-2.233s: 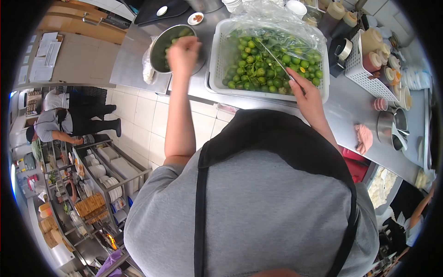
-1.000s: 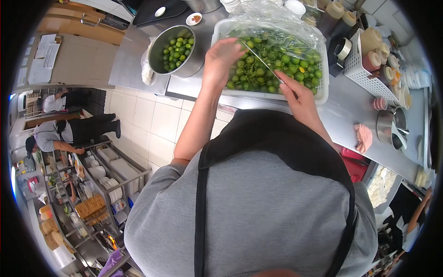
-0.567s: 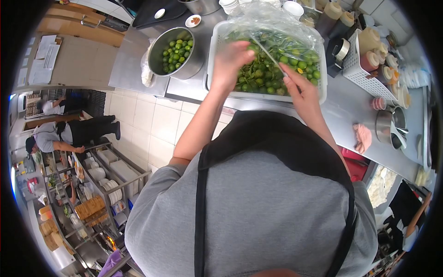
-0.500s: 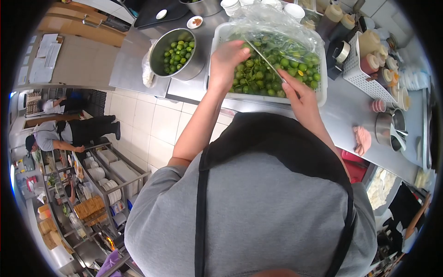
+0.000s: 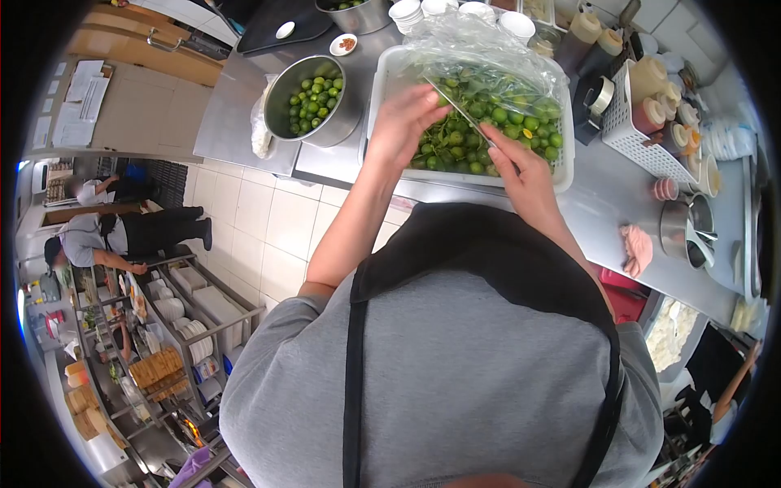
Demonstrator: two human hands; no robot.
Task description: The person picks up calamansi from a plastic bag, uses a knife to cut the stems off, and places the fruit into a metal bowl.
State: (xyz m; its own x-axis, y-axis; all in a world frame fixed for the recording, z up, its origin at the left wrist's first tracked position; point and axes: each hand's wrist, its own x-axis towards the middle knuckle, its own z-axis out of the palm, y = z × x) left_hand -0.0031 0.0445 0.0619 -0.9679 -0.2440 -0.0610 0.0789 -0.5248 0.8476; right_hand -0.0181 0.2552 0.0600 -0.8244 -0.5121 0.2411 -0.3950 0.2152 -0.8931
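Observation:
My right hand (image 5: 521, 167) is closed around the handle of a knife (image 5: 460, 110), whose narrow blade points up and left over the limes. At the blade's tip, my left hand (image 5: 405, 122) is closed, with a small green lime (image 5: 442, 98) at its fingertips. Both hands are above a white plastic tub (image 5: 565, 167) holding many small limes (image 5: 460, 142), some with stems and leaves. Clear plastic bagging (image 5: 488, 53) covers the tub's far side. One cut yellow-orange lime face (image 5: 528, 132) shows among the green ones.
Left of the tub stands a steel pot (image 5: 346, 110) of limes. Beyond are a dark tray (image 5: 264, 28) and a small dish (image 5: 342, 45). On the right are a white basket (image 5: 626, 134) of bottles and a pink cloth (image 5: 637, 248). Co-workers (image 5: 106, 232) stand at the far left.
My left hand has shifted slightly down, and the lime now shows at its fingertips. My right hand and the knife have moved a little left and down.

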